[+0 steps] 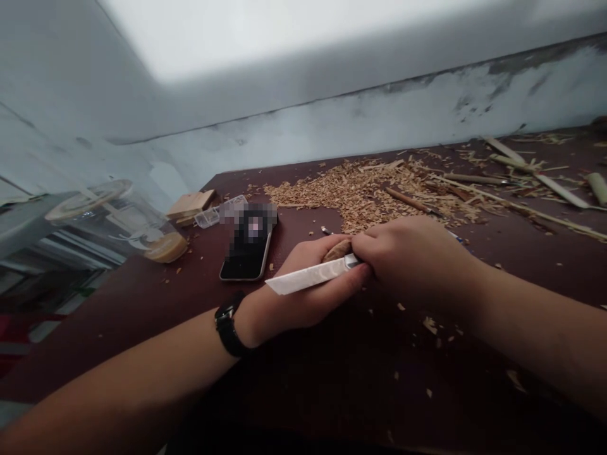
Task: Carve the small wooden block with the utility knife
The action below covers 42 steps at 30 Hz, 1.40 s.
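My right hand (pixel 412 259) is closed around the handle of a knife (pixel 310 276). Its broad pale blade points left, with a slanted tip, and passes over my left hand (pixel 303 294). The fingers of that left hand are wrapped round a small brown wooden piece (pixel 337 250), of which only a rounded part shows behind the blade. Both hands meet at the blade's base, above the dark red table (pixel 303 379). The knife's handle is hidden in my right fist.
Beyond my hands lies a wide heap of wood shavings (pixel 351 189), with carving tools (pixel 412 201) on it. A phone (pixel 249 243), a clear plastic case (pixel 220 212), wood blocks (pixel 192 205) and a plastic drink cup (pixel 123 221) stand at the left. A wall backs the table.
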{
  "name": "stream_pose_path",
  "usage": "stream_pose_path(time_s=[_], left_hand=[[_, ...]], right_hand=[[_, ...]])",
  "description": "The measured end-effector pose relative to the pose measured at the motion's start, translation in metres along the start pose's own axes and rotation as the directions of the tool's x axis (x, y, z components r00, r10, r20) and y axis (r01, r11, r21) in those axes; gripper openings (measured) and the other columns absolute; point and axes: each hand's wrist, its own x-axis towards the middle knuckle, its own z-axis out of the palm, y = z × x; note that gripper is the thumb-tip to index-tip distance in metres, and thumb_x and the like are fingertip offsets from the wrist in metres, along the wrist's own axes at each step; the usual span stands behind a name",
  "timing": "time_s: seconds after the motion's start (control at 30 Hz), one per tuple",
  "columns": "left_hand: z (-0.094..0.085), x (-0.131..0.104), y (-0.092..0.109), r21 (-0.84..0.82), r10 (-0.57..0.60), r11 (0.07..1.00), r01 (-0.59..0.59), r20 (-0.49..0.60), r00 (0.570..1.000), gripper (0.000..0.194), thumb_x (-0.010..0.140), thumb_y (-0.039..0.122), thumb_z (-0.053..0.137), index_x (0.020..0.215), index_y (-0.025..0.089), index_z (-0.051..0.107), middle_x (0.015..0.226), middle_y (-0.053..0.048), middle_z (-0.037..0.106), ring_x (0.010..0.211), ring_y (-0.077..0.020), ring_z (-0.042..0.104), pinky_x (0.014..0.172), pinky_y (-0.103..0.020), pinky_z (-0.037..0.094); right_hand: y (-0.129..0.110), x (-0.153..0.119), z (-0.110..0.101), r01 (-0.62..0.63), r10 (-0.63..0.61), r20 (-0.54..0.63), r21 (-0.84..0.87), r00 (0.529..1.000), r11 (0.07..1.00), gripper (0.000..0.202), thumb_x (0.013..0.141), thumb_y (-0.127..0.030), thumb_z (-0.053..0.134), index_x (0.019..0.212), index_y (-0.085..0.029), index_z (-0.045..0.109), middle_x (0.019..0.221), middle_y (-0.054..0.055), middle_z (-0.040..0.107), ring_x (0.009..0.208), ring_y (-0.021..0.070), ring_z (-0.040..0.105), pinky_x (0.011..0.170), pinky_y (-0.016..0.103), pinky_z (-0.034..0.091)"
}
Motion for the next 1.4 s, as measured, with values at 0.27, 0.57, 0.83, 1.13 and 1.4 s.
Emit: stream_pose_path(time_s=[0.27,0.57,0.83,1.13,1.4], left_hand=[[0.017,-0.002,-0.005,-0.105,-0.01,0.994,-0.011,-0.193,0.981,0.021,0.1,0.032,0.061,0.084,0.02,0.054,0.094,-0.006,0.066,0.098,-0.023,0.066,0.087,-0.034,0.051],[0.021,0.003,-0.004,0.076,-0.071,0.993,0.095,-0.269,0.96,0.02,0.097,0.038,0.065,0.087,0.021,0.066,0.092,-0.006,0.07,0.089,-0.0239,0.064,0.086,-0.038,0.049],[0.017,0.001,-0.003,-0.025,-0.028,0.999,0.025,-0.13,0.991,0.025,0.1,0.043,0.062,0.097,0.018,0.066,0.098,-0.008,0.073,0.088,-0.0218,0.068,0.077,-0.033,0.052],[0.014,-0.002,0.003,-0.038,-0.002,0.999,-0.002,-0.107,0.994,0.019,0.105,0.035,0.054,0.101,0.019,0.064,0.101,-0.006,0.071,0.091,-0.0201,0.064,0.081,-0.032,0.052],[0.026,0.002,-0.005,0.095,-0.006,0.995,0.026,-0.203,0.979,0.022,0.102,0.034,0.055,0.088,0.018,0.061,0.093,-0.006,0.065,0.087,-0.0215,0.06,0.085,-0.038,0.048]], right_hand=[[0.001,0.005,0.006,-0.051,0.046,-0.063,-0.073,0.997,0.996,0.018,0.089,-0.017,0.052,0.08,-0.022,0.067,0.075,0.007,0.071,0.065,0.0233,0.064,0.056,0.035,0.021],[-0.012,-0.009,0.01,-0.281,0.272,-0.08,-0.138,0.959,0.95,0.024,0.09,-0.01,0.047,0.081,-0.021,0.067,0.072,0.009,0.07,0.065,0.0232,0.068,0.051,0.032,0.022],[-0.003,-0.008,0.002,-0.145,0.142,-0.043,-0.075,0.989,0.987,0.011,0.086,-0.023,0.059,0.08,-0.023,0.068,0.075,0.006,0.073,0.067,0.0252,0.069,0.053,0.033,0.025],[0.004,0.002,-0.001,-0.019,0.014,-0.057,-0.09,0.998,0.996,0.016,0.088,-0.016,0.055,0.082,-0.021,0.068,0.079,0.007,0.075,0.071,0.0242,0.069,0.056,0.035,0.022],[-0.006,-0.007,0.004,-0.203,0.197,-0.053,-0.138,0.979,0.969,0.022,0.085,-0.009,0.053,0.078,-0.022,0.07,0.07,0.007,0.071,0.064,0.0243,0.069,0.052,0.032,0.03]])
